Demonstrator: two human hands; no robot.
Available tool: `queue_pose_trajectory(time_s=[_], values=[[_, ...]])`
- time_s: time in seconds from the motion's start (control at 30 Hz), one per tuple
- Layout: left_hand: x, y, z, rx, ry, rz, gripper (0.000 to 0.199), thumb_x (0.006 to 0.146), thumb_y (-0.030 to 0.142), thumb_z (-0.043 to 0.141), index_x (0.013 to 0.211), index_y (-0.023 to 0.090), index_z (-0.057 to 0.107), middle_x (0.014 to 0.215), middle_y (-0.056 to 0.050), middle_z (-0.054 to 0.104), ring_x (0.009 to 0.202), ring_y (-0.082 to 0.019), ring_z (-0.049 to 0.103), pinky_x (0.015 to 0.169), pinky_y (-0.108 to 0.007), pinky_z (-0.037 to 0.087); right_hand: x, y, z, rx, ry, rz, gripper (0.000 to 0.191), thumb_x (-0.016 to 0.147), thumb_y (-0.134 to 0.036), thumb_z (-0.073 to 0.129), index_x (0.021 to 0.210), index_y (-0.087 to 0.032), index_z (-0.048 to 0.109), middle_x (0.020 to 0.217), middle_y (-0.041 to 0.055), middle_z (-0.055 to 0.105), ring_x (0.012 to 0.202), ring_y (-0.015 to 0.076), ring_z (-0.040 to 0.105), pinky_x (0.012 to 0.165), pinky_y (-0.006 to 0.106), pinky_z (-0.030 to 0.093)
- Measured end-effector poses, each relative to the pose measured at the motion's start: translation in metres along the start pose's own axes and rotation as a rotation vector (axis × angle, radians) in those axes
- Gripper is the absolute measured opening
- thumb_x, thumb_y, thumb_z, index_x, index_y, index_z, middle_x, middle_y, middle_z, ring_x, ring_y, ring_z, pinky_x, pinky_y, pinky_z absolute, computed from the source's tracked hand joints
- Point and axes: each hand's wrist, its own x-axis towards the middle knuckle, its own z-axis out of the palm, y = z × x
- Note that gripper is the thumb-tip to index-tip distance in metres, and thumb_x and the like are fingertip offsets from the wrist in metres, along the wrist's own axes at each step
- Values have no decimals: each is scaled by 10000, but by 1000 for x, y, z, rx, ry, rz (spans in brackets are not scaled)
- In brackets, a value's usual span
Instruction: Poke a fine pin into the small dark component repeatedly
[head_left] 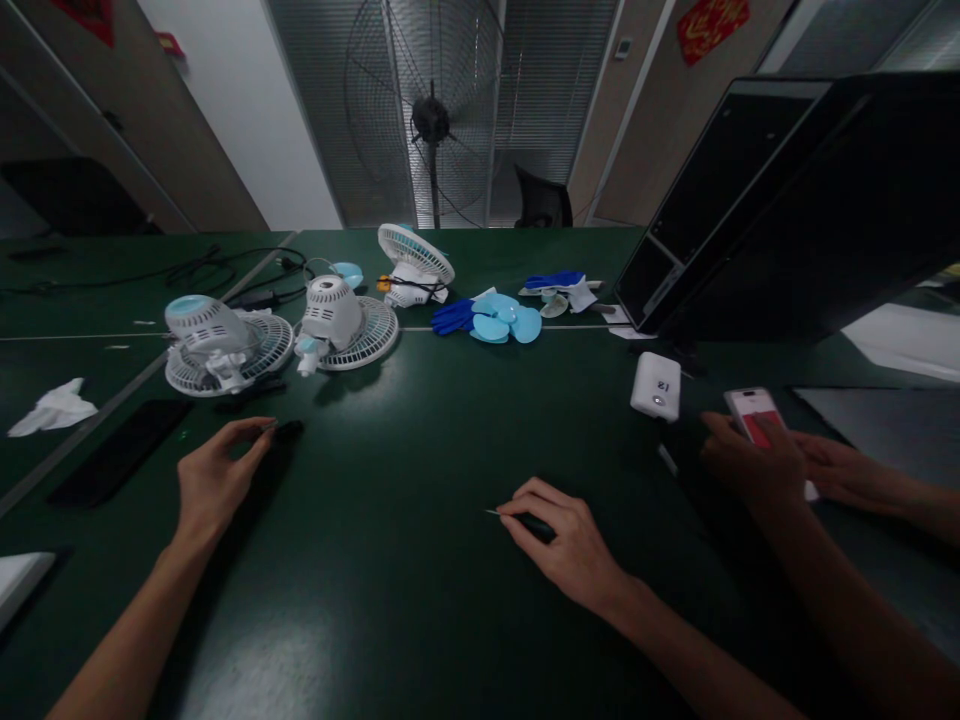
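My right hand (559, 535) is closed around a small screwdriver (538, 527) with a dark handle, its thin metal tip pointing left just above the green table (390, 600). At the left, the thumb and fingers of my left hand (217, 475) are pinched together; what they hold, if anything, is too small to make out. A small black object (289, 430) lies at those fingertips. Beyond it are two partly dismantled white fans: one (206, 330) with a round grille beneath, the other (334, 315) lying on its grille too.
A third small fan (412, 265), blue gloves (452, 317) and a light-blue fan blade (506, 318) lie farther back. To the right are a white power bank (657, 387), a large monitor (750, 210) and another person's hands with a phone (756, 415). A black slab (120, 452) lies left.
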Motion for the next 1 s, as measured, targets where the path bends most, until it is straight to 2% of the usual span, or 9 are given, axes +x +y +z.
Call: queue_pose_trajectory(time_s=[0.23, 0.33, 0.53, 0.7, 0.87, 1.0], values=[[0, -2, 3, -28, 68, -3, 540, 888, 595, 622, 1223, 186, 732, 1158, -70, 780, 1085, -276, 734, 1013, -366, 524, -2, 5, 3, -20, 4, -5, 143, 1020, -231, 625, 1062, -240, 761, 1003, 29, 696, 867, 169, 691, 801, 312, 547], [-2, 2, 2, -26, 60, -9, 503, 880, 568, 645, 1221, 212, 744, 1124, -42, 784, 1057, -277, 736, 991, -375, 533, -2, 5, 3, -17, 2, -9, 150, 1026, -233, 615, 1070, -242, 758, 1010, 31, 697, 861, 167, 691, 799, 307, 551], [-5, 9, 7, -56, 16, -19, 477, 851, 573, 674, 1169, 226, 756, 1227, -24, 751, 1061, -265, 714, 1009, -384, 531, -1, 2, 1, -17, -5, -14, 151, 1025, -231, 614, 1074, -235, 757, 1016, 34, 696, 863, 171, 690, 769, 302, 556], [-3, 6, 11, -59, -45, -80, 479, 836, 573, 680, 1156, 229, 769, 1133, -46, 786, 990, -280, 732, 921, -376, 561, -1, 1, 1, -15, -8, -9, 155, 1028, -228, 610, 1079, -235, 756, 1013, 33, 693, 865, 168, 688, 784, 305, 556], [-2, 10, 10, -73, -41, -163, 488, 830, 567, 676, 1177, 236, 767, 1176, -39, 775, 1049, -295, 718, 927, -370, 541, -1, 2, 2, -18, -8, -15, 150, 1029, -229, 608, 1068, -234, 753, 1015, 33, 693, 864, 168, 688, 772, 302, 552], [-1, 15, 12, -72, -34, -187, 484, 833, 570, 669, 1167, 235, 771, 1130, -41, 783, 1005, -289, 715, 900, -367, 542, 0, 1, 2, -16, -15, -16, 153, 1030, -226, 606, 1078, -232, 751, 1013, 31, 692, 854, 164, 688, 762, 298, 556]])
